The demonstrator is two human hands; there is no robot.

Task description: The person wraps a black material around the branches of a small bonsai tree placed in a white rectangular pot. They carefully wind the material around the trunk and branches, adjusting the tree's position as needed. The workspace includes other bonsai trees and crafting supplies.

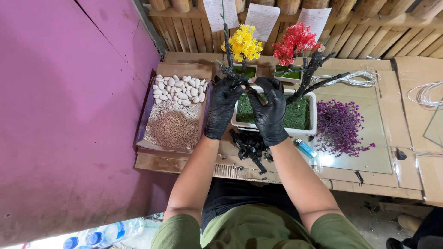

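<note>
Head view, one entry: my left hand (222, 107) and right hand (271, 113), both in black gloves, are closed together on a black branch (229, 60) held over the near-left corner of the white rectangular planter (314, 121) with its green moss bed. The branch's long axis runs up and away from my grip, slightly left of upright, its lower end slanting down toward the right hand; the left hand grips higher, the right lower and nearer the planter. A second black forked branch (308, 76) stands in the moss to the right, leaning right. Behind: a yellow blossom tree (242, 43) and a red blossom tree (292, 43) in small planters. Left: a cardboard tray (184, 70) of white pebbles (180, 88) above tan gravel (171, 127). Right: purple blossom sprigs (339, 127) on a glass sheet; a blue lighter (304, 147) near the planter. Below my hands: black scraps (250, 146). On the wooden wall: three white paper sheets (262, 19), rectangular, printed.
</note>
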